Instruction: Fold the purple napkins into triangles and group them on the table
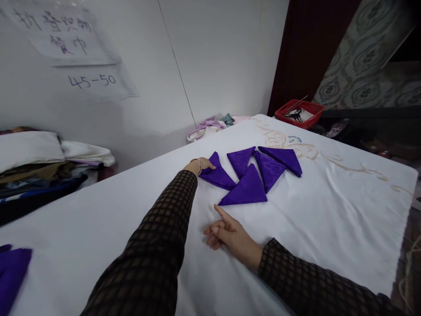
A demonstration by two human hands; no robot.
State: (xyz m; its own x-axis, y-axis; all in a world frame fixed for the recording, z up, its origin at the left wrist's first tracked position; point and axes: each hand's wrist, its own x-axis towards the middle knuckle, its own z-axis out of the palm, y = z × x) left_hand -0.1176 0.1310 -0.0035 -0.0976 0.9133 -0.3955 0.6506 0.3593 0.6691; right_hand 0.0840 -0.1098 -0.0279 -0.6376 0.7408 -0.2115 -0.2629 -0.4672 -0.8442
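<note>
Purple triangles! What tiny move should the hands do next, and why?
Maybe the left hand should gently ease off the leftmost triangle. That triangle lies on the tablecloth beside four other triangles, and the hand touches its left side, so a quick pull could drag it crooked. The right hand holds nothing, so it could wait.

Looks like a fabric workroom; cannot tell whether inside a home. Shows it by handwritten sheets [87, 57] on the white wall [223, 57] at far left, stacked cloth [33, 156] at left, a table under white cloth [329, 210], a red basket [314, 117] and patterned wall covering [365, 57] at far right.
</note>
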